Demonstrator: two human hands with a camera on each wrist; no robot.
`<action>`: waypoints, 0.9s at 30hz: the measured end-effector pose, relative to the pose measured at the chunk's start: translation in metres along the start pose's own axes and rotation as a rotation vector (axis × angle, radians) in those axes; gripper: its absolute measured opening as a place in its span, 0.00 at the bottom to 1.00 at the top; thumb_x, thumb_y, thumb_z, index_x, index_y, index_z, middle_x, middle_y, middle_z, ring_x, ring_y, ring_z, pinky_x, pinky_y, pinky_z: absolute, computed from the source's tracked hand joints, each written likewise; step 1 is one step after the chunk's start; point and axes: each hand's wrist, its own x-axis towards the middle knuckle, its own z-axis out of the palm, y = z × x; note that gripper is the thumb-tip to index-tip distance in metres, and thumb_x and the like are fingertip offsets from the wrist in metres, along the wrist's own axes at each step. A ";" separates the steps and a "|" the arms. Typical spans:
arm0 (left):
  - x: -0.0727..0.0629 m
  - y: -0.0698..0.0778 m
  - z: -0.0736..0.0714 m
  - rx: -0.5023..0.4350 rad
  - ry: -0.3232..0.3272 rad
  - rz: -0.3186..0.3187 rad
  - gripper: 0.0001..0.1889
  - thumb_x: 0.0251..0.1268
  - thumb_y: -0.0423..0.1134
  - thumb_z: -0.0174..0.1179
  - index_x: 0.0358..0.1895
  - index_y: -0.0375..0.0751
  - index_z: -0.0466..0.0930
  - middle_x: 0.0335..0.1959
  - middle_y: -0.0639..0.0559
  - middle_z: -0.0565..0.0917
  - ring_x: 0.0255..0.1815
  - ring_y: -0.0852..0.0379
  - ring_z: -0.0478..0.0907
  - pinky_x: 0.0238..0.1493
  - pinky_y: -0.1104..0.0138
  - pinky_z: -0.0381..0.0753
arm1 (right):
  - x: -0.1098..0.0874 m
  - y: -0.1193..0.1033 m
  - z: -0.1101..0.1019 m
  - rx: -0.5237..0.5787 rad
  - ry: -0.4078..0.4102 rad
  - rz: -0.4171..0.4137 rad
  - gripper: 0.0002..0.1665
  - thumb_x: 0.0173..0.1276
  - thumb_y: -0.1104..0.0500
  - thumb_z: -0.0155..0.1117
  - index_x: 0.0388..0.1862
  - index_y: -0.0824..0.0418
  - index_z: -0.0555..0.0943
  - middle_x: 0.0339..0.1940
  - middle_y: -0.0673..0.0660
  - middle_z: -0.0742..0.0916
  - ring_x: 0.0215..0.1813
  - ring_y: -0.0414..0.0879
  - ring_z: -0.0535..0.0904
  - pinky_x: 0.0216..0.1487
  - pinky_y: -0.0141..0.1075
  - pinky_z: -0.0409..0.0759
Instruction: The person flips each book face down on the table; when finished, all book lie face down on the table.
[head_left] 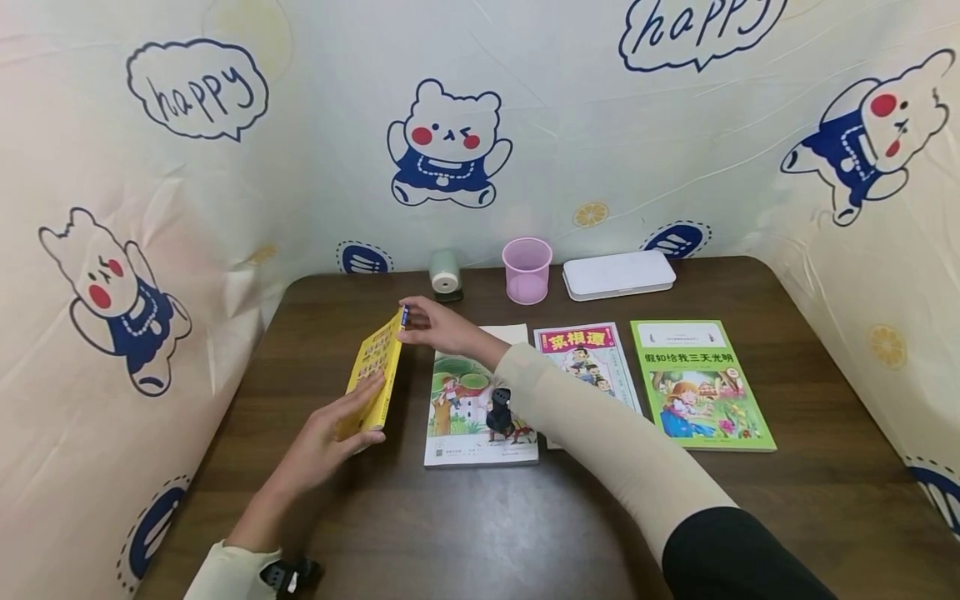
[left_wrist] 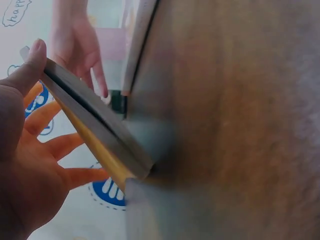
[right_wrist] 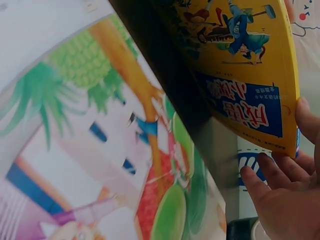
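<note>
Both hands hold a yellow book, raised on edge and tilted, to the left of the other books. My left hand grips its near end, thumb on one side and fingers spread behind the other. At the far end my right hand pinches the top corner by the spine. Its cover, with a blue title panel, faces the right wrist camera. Under my right forearm lies a white picture book, partly hidden. Beside it is a book with a pink title band, partly covered by the sleeve.
A green-bordered book lies at the right. Along the back edge of the dark wooden table stand a green pencil sharpener, a pink cup and a flat white case. Printed cloth walls enclose the table's back and sides.
</note>
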 end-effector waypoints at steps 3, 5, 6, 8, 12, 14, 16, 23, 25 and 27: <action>0.001 -0.002 0.005 0.004 -0.015 -0.041 0.43 0.62 0.39 0.74 0.80 0.60 0.64 0.82 0.54 0.61 0.83 0.42 0.56 0.80 0.50 0.58 | -0.002 0.002 -0.001 -0.076 0.012 0.006 0.43 0.75 0.53 0.68 0.82 0.60 0.60 0.77 0.61 0.73 0.78 0.53 0.68 0.74 0.41 0.71; 0.001 -0.002 0.007 0.008 -0.026 -0.066 0.42 0.63 0.40 0.74 0.80 0.61 0.64 0.83 0.54 0.59 0.83 0.39 0.53 0.76 0.35 0.56 | -0.003 0.004 -0.002 -0.132 0.019 0.021 0.43 0.74 0.51 0.68 0.82 0.59 0.62 0.77 0.60 0.73 0.78 0.52 0.68 0.75 0.41 0.70; 0.001 -0.002 0.008 0.010 -0.031 -0.076 0.42 0.63 0.40 0.74 0.79 0.62 0.65 0.83 0.53 0.58 0.83 0.37 0.52 0.74 0.32 0.56 | -0.003 0.005 -0.002 -0.162 0.021 0.034 0.43 0.74 0.50 0.69 0.82 0.57 0.62 0.77 0.60 0.73 0.78 0.51 0.68 0.75 0.42 0.70; 0.002 -0.002 0.010 0.021 -0.042 -0.098 0.41 0.63 0.42 0.74 0.79 0.63 0.65 0.84 0.52 0.57 0.83 0.35 0.50 0.73 0.30 0.55 | -0.004 0.006 -0.002 -0.209 0.021 0.055 0.43 0.73 0.49 0.69 0.82 0.56 0.63 0.78 0.59 0.73 0.79 0.51 0.68 0.76 0.44 0.70; 0.002 -0.003 0.015 0.050 -0.055 -0.125 0.40 0.63 0.45 0.74 0.78 0.63 0.67 0.84 0.51 0.57 0.84 0.34 0.48 0.74 0.31 0.53 | -0.003 0.011 -0.002 -0.303 0.017 0.086 0.44 0.72 0.46 0.70 0.82 0.53 0.64 0.79 0.58 0.72 0.78 0.51 0.68 0.75 0.46 0.70; 0.003 -0.005 0.017 0.070 -0.062 -0.136 0.39 0.63 0.46 0.74 0.78 0.63 0.68 0.84 0.51 0.57 0.84 0.34 0.47 0.73 0.28 0.51 | -0.001 0.014 -0.001 -0.355 0.012 0.091 0.44 0.72 0.45 0.70 0.82 0.53 0.64 0.79 0.57 0.72 0.78 0.51 0.68 0.76 0.46 0.69; 0.003 -0.006 0.020 0.090 -0.074 -0.153 0.39 0.63 0.48 0.74 0.77 0.64 0.68 0.84 0.51 0.57 0.84 0.34 0.46 0.70 0.24 0.48 | 0.000 0.018 0.000 -0.405 0.002 0.099 0.45 0.72 0.45 0.70 0.82 0.53 0.64 0.79 0.56 0.72 0.79 0.50 0.67 0.77 0.45 0.68; 0.004 -0.010 0.023 0.139 -0.111 -0.193 0.38 0.62 0.51 0.74 0.76 0.66 0.70 0.84 0.51 0.56 0.84 0.31 0.44 0.65 0.18 0.40 | 0.003 0.025 0.004 -0.523 -0.036 0.125 0.44 0.72 0.44 0.69 0.82 0.53 0.64 0.81 0.54 0.70 0.81 0.49 0.63 0.82 0.52 0.55; 0.005 -0.010 0.023 0.153 -0.117 -0.194 0.38 0.61 0.52 0.74 0.75 0.65 0.71 0.84 0.50 0.57 0.83 0.31 0.45 0.65 0.18 0.39 | 0.002 0.025 0.005 -0.551 -0.039 0.131 0.44 0.72 0.43 0.69 0.82 0.53 0.64 0.81 0.55 0.70 0.82 0.50 0.62 0.83 0.57 0.50; 0.006 -0.010 0.024 0.171 -0.123 -0.196 0.37 0.60 0.54 0.74 0.75 0.65 0.72 0.84 0.50 0.58 0.83 0.30 0.45 0.65 0.18 0.38 | 0.002 0.026 0.007 -0.572 -0.039 0.137 0.44 0.72 0.44 0.69 0.81 0.53 0.64 0.80 0.55 0.70 0.82 0.50 0.62 0.82 0.59 0.47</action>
